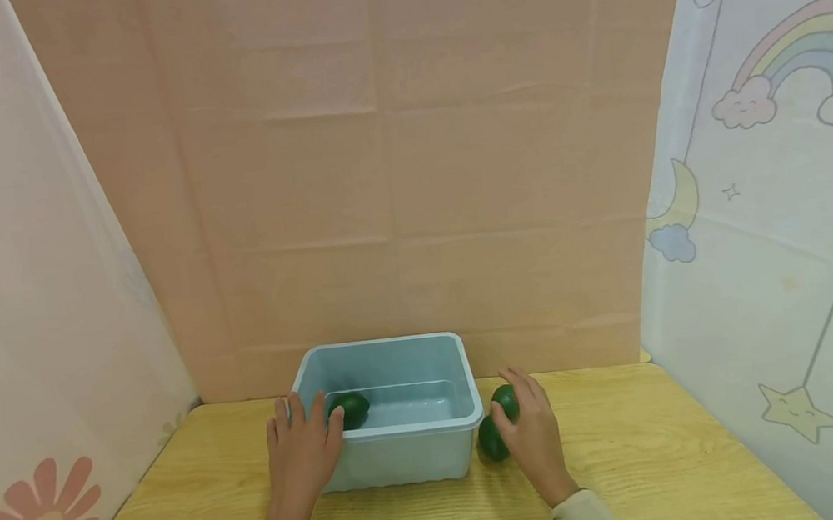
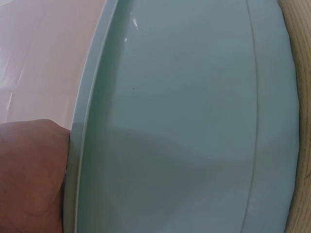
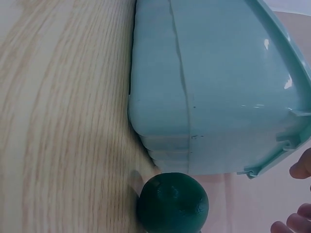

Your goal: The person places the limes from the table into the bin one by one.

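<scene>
A light blue plastic bin (image 1: 401,456) stands on the table. One dark green egg-shaped fruit (image 1: 353,407) lies inside at its left. My left hand (image 1: 302,453) rests at the bin's front left rim, fingers spread. The bin's wall fills most of the left wrist view. Two more green fruits sit right of the bin: a nearer fruit (image 1: 492,441) and a farther fruit (image 1: 506,399). Around the farther one is my right hand (image 1: 534,433), thumb and fingers apart. In the right wrist view a gap shows between the fingertips (image 3: 302,167), above one fruit (image 3: 172,203).
The wooden table (image 1: 653,446) has a brown paper backdrop (image 1: 408,169) behind it. A printed flower curtain (image 1: 26,272) hangs at the left, and a curtain with a rainbow and clouds (image 1: 779,275) at the right.
</scene>
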The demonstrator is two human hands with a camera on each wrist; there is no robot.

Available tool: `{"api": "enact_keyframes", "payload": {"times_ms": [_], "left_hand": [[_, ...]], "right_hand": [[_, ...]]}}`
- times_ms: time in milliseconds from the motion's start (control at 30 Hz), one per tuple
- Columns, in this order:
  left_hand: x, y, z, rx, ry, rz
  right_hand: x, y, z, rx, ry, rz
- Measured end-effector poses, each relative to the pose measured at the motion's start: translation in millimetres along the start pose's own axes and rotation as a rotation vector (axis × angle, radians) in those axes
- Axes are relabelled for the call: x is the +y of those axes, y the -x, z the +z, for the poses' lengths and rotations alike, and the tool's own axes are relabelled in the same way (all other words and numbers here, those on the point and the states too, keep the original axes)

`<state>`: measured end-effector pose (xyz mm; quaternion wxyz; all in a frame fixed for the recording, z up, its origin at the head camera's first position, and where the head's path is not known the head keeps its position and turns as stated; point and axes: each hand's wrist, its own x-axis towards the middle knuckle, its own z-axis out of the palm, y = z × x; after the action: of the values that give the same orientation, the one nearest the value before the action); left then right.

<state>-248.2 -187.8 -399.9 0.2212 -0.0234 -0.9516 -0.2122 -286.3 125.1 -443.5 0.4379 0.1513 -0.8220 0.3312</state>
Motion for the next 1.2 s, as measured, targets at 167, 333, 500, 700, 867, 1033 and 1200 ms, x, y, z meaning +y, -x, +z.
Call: {"api": "enact_keyframes", "payload": {"times_ms": [167,333,500,700,867,1033,1200], "left_hand": [[-0.2,0.2,-0.2,-0.001,-0.001,0.002],[-1.4,0.6,1.2,0.001,-0.003,0.003],[-1.6,0.8,2.1,0.012,-0.005,0.009],[-1.2,0.3,2.4,0.02,-0.006,0.015],[-1.6,0.1,3.3,0.015,-0.009,0.014],[-2.3,-0.2,4.0,0.015,-0.013,0.015],[-2.3,-1.0,4.7,0.031,-0.009,0.018]], "right_hand": [[0.6,0.1,1.0,0.009,0.017,-0.001],[1.0,1.5,1.9,-0.008,0.037,0.006],[1.5,2.6,2.5,-0.047,0.045,0.037],[3.2,3.7,2.8,-0.106,0.061,0.068],[2.7,5.3,2.8,-0.17,0.072,0.123],[3.0,6.5,4.4,-0.186,0.09,0.143],[2.5,6.2,4.8,-0.227,0.096,0.182]]}}
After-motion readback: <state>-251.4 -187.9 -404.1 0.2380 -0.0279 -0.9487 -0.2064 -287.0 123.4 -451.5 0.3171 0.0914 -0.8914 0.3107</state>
